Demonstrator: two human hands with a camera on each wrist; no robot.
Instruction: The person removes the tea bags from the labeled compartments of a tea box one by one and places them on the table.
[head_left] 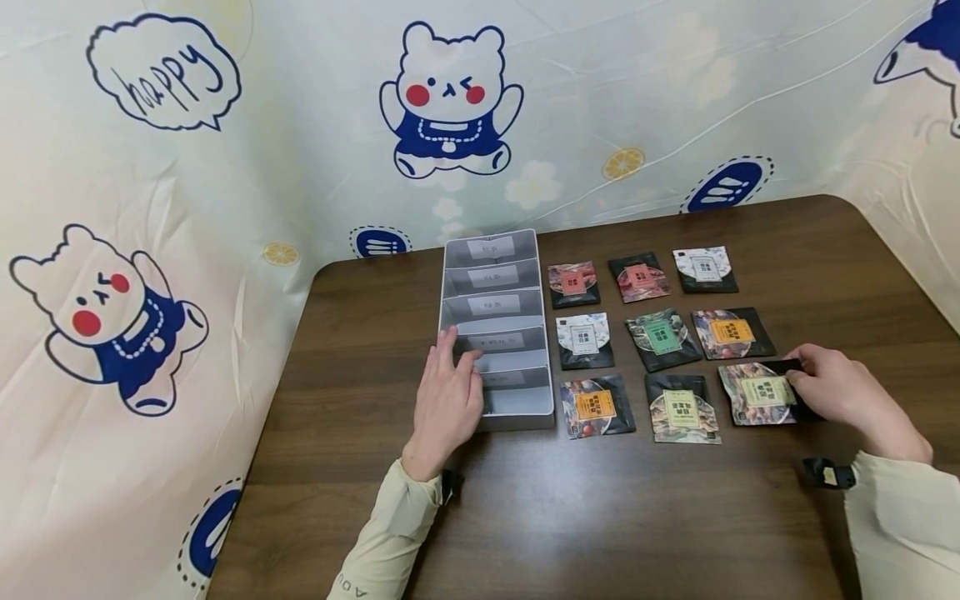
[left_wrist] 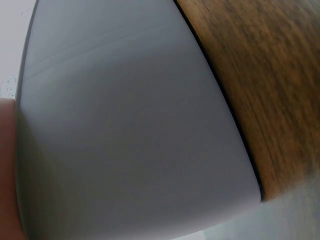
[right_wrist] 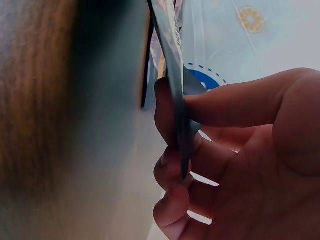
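A grey divided box [head_left: 516,422] stands on the table, with paper labels on its compartments. My left hand [head_left: 447,400] rests on its left rim, fingers relaxed over a front compartment. In the left wrist view the box's outer wall [left_wrist: 125,125] fills most of the picture, with a strip of the hand at the left edge. At the right, my right hand [head_left: 847,396] pinches the edge of a tea sachet [head_left: 757,393] with a pale yellow-green label. The right wrist view shows this sachet [right_wrist: 175,85] edge-on between thumb and fingers.
Several other sachets lie in rows right of the box, among them a red-labelled one [head_left: 573,283], a green one [head_left: 663,337], an orange one [head_left: 597,406] and a yellow-green one [head_left: 682,410]. A patterned cloth [head_left: 600,100] hangs behind the brown table [head_left: 600,517].
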